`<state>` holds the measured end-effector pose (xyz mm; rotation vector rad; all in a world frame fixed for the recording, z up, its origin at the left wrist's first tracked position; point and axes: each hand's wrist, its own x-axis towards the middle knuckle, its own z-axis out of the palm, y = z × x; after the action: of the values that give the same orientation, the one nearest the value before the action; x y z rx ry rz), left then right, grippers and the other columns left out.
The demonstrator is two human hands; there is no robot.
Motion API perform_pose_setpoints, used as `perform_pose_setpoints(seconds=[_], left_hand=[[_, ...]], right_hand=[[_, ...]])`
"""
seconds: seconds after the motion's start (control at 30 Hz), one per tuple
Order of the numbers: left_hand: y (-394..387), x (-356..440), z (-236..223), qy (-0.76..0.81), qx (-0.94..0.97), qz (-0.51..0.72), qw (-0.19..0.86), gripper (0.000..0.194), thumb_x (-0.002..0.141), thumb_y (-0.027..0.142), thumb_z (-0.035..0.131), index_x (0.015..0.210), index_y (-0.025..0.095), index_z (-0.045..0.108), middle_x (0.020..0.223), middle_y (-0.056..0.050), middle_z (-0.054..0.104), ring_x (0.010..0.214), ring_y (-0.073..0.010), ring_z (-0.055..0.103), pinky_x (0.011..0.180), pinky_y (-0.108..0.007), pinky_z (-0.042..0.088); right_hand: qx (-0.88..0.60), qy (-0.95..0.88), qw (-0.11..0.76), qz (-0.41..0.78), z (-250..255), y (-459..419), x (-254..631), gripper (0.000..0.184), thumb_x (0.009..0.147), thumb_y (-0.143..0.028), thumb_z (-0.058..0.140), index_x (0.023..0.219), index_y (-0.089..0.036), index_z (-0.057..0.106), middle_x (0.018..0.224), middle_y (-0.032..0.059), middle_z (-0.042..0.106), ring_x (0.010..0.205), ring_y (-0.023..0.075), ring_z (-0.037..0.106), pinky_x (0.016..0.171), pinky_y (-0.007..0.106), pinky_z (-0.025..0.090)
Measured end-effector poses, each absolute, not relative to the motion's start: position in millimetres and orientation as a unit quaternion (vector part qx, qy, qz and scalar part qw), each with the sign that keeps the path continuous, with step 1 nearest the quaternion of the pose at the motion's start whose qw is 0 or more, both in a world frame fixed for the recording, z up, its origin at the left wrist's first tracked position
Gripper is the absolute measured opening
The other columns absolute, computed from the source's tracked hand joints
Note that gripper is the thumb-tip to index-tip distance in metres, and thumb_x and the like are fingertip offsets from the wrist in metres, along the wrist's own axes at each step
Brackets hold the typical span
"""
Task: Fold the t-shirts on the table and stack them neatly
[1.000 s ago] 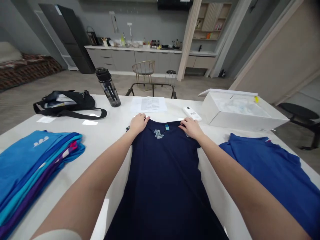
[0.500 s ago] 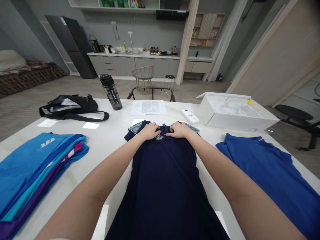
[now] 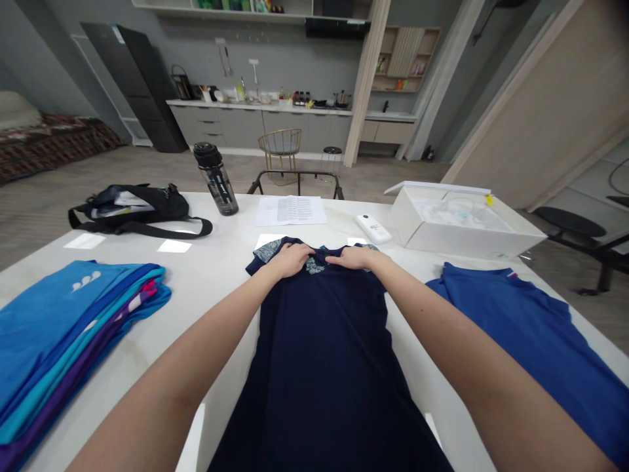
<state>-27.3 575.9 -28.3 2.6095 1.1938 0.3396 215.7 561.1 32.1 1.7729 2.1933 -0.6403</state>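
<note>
A navy shirt lies flat on the white table, running from the near edge up to its collar. My left hand rests on the left side of the collar, fingers stretched flat and pointing right. My right hand lies on the right side of the collar, fingers flat and pointing left. The fingertips of the two hands are a short gap apart over a patterned patch at the neckline. Both hands press on the cloth and hold nothing.
A stack of folded blue and purple shirts sits at left, a royal blue shirt at right. Behind are a black bag, a dark bottle, a printed sheet, a white remote and an open white box.
Both hands slid inward from the shirt's shoulders to the collar, uncovering the patterned shoulder edges. In the last half second they have drawn slightly apart.
</note>
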Motion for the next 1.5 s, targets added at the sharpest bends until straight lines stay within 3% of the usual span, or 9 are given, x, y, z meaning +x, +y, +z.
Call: perform_pose_setpoints(seconds=[0.13, 0.27, 0.4, 0.5, 0.63, 0.83, 1.07, 1.33, 1.5], left_hand=[[571, -30, -28, 0.398, 0.899, 0.128, 0.129, 0.043, 0.1, 0.024, 0.034, 0.135, 0.025, 0.059, 0.138, -0.005, 0.064, 0.132, -0.0217, 0.053, 0.121, -0.047, 0.026], [569, -31, -21, 0.406, 0.896, 0.137, 0.116, 0.046, 0.084, 0.017, 0.053, 0.129, 0.019, 0.063, 0.118, -0.009, 0.071, 0.114, -0.0253, 0.062, 0.109, -0.04, 0.042], [571, -30, -14, 0.409, 0.893, 0.139, 0.126, 0.042, 0.073, 0.015, 0.061, 0.113, 0.019, 0.069, 0.112, -0.01, 0.07, 0.108, -0.0278, 0.064, 0.102, -0.04, 0.048], [572, -30, -11, 0.403, 0.893, 0.135, 0.148, 0.026, 0.074, 0.014, 0.06, 0.095, 0.019, 0.073, 0.105, -0.009, 0.071, 0.101, -0.0255, 0.066, 0.094, -0.035, 0.052], [570, -34, -6, 0.415, 0.879, 0.16, 0.172, 0.022, 0.077, 0.018, 0.059, 0.094, 0.02, 0.074, 0.1, -0.006, 0.074, 0.094, -0.0232, 0.068, 0.088, -0.033, 0.054], [573, -38, 4, 0.41, 0.863, 0.202, 0.215, 0.021, 0.088, 0.03, 0.058, 0.096, 0.022, 0.076, 0.1, -0.004, 0.076, 0.094, -0.022, 0.069, 0.09, -0.032, 0.052], [589, -16, -8, 0.433, 0.865, 0.193, 0.164, 0.023, 0.095, 0.037, 0.059, 0.107, 0.022, 0.073, 0.106, -0.006, 0.074, 0.1, -0.0231, 0.067, 0.093, -0.033, 0.05], [564, -65, -9, 0.592, 0.753, 0.284, -0.043, 0.044, 0.099, 0.026, 0.041, 0.14, 0.017, 0.054, 0.139, -0.018, 0.058, 0.129, -0.0325, 0.053, 0.113, -0.05, 0.035], [553, -135, -4, 0.736, 0.611, 0.223, 0.188, 0.035, 0.09, 0.033, 0.048, 0.108, 0.014, 0.072, 0.113, -0.019, 0.072, 0.112, -0.0382, 0.064, 0.094, -0.047, 0.048]], right_hand=[[0.561, 0.781, 0.115, -0.25, 34, 562, 214, 0.051, 0.076, -0.069, 0.068, 0.059, -0.021, 0.063, 0.069, 0.0064, 0.066, 0.074, 0.0238, 0.062, 0.071, 0.035, 0.043], [0.53, 0.783, 0.031, -0.323, 29, 565, 224, 0.019, 0.073, -0.04, 0.073, 0.076, -0.022, 0.069, 0.069, -0.0009, 0.064, 0.068, 0.0179, 0.057, 0.065, 0.029, 0.04], [0.505, 0.77, -0.053, -0.387, 23, 566, 234, 0.024, 0.064, -0.023, 0.07, 0.088, -0.022, 0.069, 0.076, -0.0039, 0.064, 0.074, 0.0161, 0.057, 0.067, 0.025, 0.041], [0.502, 0.746, -0.086, -0.429, 23, 561, 236, 0.04, 0.062, -0.022, 0.072, 0.102, -0.023, 0.071, 0.079, -0.0045, 0.063, 0.074, 0.0153, 0.056, 0.067, 0.024, 0.042], [0.497, 0.712, -0.109, -0.484, 28, 555, 231, 0.041, 0.072, -0.043, 0.077, 0.107, -0.023, 0.073, 0.079, -0.0024, 0.064, 0.073, 0.0152, 0.055, 0.068, 0.025, 0.042], [0.532, 0.756, -0.104, -0.367, 25, 567, 212, 0.042, 0.083, -0.06, 0.065, 0.082, -0.018, 0.07, 0.071, -0.0006, 0.063, 0.068, 0.0146, 0.051, 0.063, 0.026, 0.038], [0.606, 0.768, -0.061, -0.198, 9, 581, 187, 0.025, 0.093, -0.047, 0.062, 0.103, -0.027, 0.074, 0.112, 0.0055, 0.071, 0.106, 0.0264, 0.06, 0.089, 0.037, 0.041], [0.737, 0.653, -0.174, 0.016, 2, 538, 248, 0.035, 0.102, -0.036, 0.04, 0.123, -0.021, 0.065, 0.127, 0.0157, 0.061, 0.121, 0.0333, 0.052, 0.1, 0.051, 0.04], [0.826, 0.553, -0.107, -0.022, -8, 496, 323, 0.041, 0.097, -0.044, 0.049, 0.123, -0.018, 0.068, 0.13, 0.0183, 0.058, 0.122, 0.0371, 0.052, 0.098, 0.055, 0.042]])
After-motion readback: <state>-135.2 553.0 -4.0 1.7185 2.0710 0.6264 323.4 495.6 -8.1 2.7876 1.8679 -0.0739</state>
